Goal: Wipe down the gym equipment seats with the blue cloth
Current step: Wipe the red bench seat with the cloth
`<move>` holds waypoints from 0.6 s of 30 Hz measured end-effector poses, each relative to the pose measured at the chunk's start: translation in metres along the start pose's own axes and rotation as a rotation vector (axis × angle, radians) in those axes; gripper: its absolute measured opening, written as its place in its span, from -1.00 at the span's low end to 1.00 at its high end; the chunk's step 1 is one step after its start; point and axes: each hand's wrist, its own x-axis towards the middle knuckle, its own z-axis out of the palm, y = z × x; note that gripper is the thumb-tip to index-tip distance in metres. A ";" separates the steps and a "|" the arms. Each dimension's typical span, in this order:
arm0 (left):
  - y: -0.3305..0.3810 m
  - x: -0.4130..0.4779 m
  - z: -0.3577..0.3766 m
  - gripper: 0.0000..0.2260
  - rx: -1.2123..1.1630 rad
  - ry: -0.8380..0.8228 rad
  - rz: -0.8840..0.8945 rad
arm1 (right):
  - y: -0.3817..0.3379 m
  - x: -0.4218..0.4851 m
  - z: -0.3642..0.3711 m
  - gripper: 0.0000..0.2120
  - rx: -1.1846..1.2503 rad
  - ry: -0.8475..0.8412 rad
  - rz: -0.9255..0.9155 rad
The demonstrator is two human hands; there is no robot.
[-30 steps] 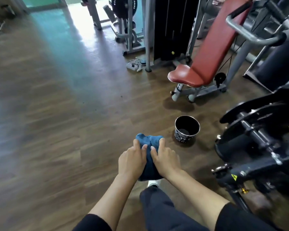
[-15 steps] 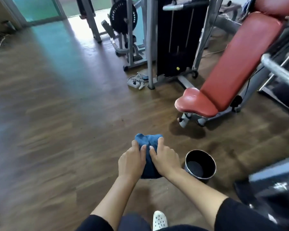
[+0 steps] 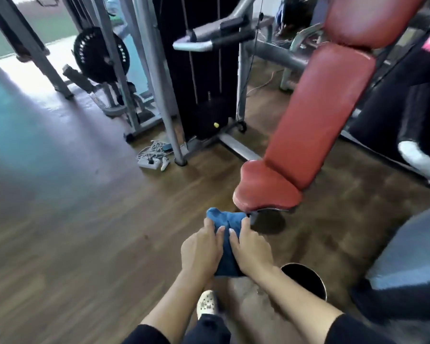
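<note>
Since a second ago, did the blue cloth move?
Yes. The blue cloth went forward, past the black bucket, and is now right by the red seat.

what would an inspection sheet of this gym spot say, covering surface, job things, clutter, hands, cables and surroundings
surface: wooden floor, blurred at the left.
job's things: blue cloth bunched up; red seat just ahead, below its tilted red backrest.
clutter: black bucket on the floor by the right forearm.
grippers: left hand and right hand both grip the cloth.
cables: white power strip with tangled cords beside a grey post.
surroundings: weight-stack machine; black weight plate further back.
</note>
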 end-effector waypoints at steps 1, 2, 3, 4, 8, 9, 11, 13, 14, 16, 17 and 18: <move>0.000 0.021 -0.002 -0.72 0.014 -0.011 0.037 | -0.004 0.016 -0.003 -0.65 -0.002 0.013 0.027; 0.001 0.044 -0.003 -0.71 0.019 -0.021 0.075 | -0.008 0.034 -0.007 -0.66 0.003 0.031 0.053; 0.003 0.067 -0.005 -0.71 0.024 -0.033 0.116 | -0.011 0.052 -0.011 -0.67 0.014 0.053 0.075; 0.005 0.089 -0.006 -0.71 0.037 -0.051 0.155 | -0.013 0.069 -0.016 -0.68 0.035 0.071 0.097; 0.026 0.162 0.000 -0.70 0.029 -0.126 0.253 | -0.007 0.125 -0.033 -0.71 0.111 0.119 0.193; 0.032 0.178 0.004 -0.71 0.018 -0.145 0.280 | -0.003 0.139 -0.036 -0.71 0.123 0.127 0.217; 0.046 0.210 0.012 -0.70 0.024 -0.171 0.334 | 0.007 0.168 -0.041 -0.71 0.125 0.143 0.267; 0.060 0.243 0.023 -0.70 0.067 -0.194 0.380 | 0.019 0.196 -0.047 -0.70 0.115 0.161 0.330; 0.068 0.258 0.029 -0.70 0.071 -0.216 0.384 | 0.024 0.210 -0.050 -0.69 0.107 0.159 0.361; 0.083 0.284 0.040 -0.69 0.073 -0.275 0.390 | 0.034 0.236 -0.056 -0.67 0.083 0.129 0.402; 0.090 0.297 0.044 -0.69 0.074 -0.293 0.405 | 0.040 0.250 -0.057 -0.67 0.074 0.129 0.421; 0.097 0.310 0.049 -0.68 0.083 -0.305 0.418 | 0.043 0.262 -0.061 -0.67 0.073 0.131 0.440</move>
